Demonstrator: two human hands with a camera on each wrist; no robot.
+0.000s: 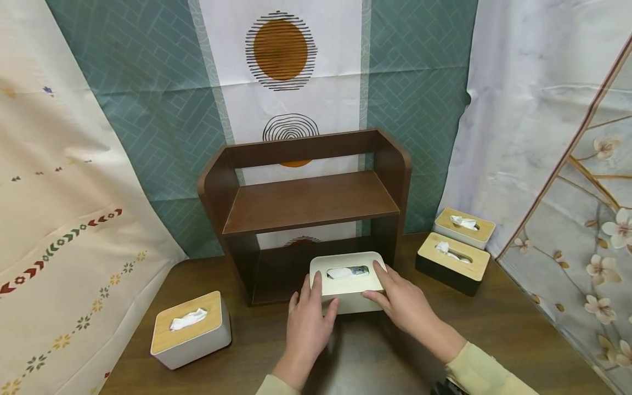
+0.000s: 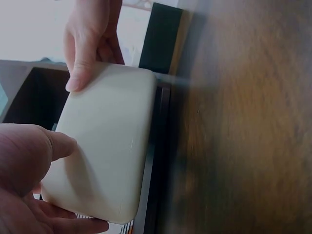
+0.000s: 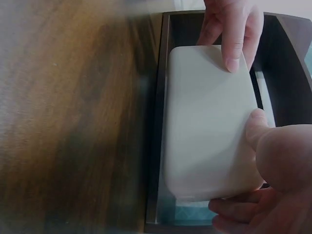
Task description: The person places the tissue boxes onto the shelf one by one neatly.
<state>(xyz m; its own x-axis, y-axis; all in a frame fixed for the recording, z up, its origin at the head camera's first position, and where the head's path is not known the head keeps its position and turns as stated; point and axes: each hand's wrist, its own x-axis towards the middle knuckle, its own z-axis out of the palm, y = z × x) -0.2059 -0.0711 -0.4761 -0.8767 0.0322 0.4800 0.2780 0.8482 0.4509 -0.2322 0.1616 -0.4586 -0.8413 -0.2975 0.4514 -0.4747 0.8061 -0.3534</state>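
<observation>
A cream tissue box [image 1: 345, 286] with tissue showing in its oval slot is held in front of the lower level of a dark brown shelf [image 1: 311, 200]. My left hand [image 1: 308, 323] grips its left end, thumb on the near side and fingers at the left edge. At the other end my right hand [image 1: 407, 302] holds it, with the thumb on the near face. Both wrist views show the box's smooth side [image 2: 105, 141] between the two hands, clear of the tabletop. The box's far side is hidden.
A white tissue box [image 1: 197, 334] with a wooden lid stands at left. On the right are a black one [image 1: 449, 269] with a wooden lid and, behind it, a white one [image 1: 471, 236]. Patterned cloths [image 1: 419, 109] hang behind and beside the brown table [image 1: 355, 367].
</observation>
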